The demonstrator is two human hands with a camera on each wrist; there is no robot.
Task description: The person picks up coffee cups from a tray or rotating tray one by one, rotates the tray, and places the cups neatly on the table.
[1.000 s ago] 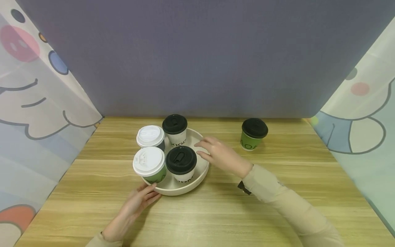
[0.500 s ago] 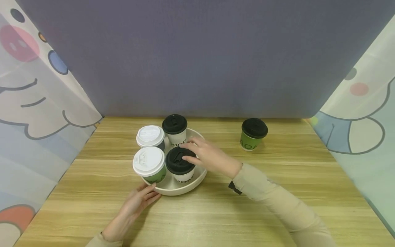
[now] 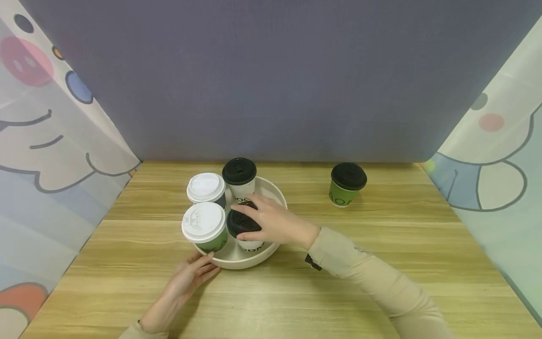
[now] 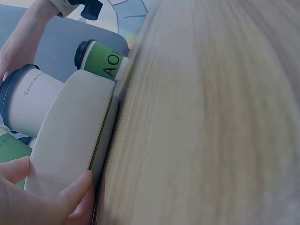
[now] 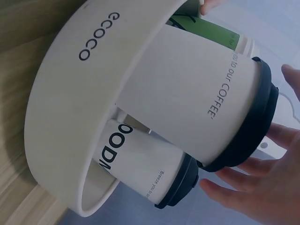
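A round white tray [image 3: 241,263] holds several lidded paper coffee cups. My left hand [image 3: 184,282] grips its near left edge; in the left wrist view the thumb and fingers lie on either side of the tray wall [image 4: 70,131]. My right hand [image 3: 275,221] is over the front white cup with a black lid [image 3: 239,223], fingers spread about the lid. From the right wrist, a gap shows between the thumb and that black lid [image 5: 253,122], while the other fingers are close beside it. Behind it stands another white cup with a black lid [image 3: 239,172].
Two white-lidded cups fill the tray's left side: a green one [image 3: 205,223] in front and a dark one [image 3: 206,187] behind. A green cup with a black lid [image 3: 347,184] stands apart on the wooden table [image 3: 406,245]. A grey panel [image 3: 279,84] rises behind.
My right hand has moved left from the tray's right rim to over the front black-lidded cup. The left hand, tray and cups have stayed in place.
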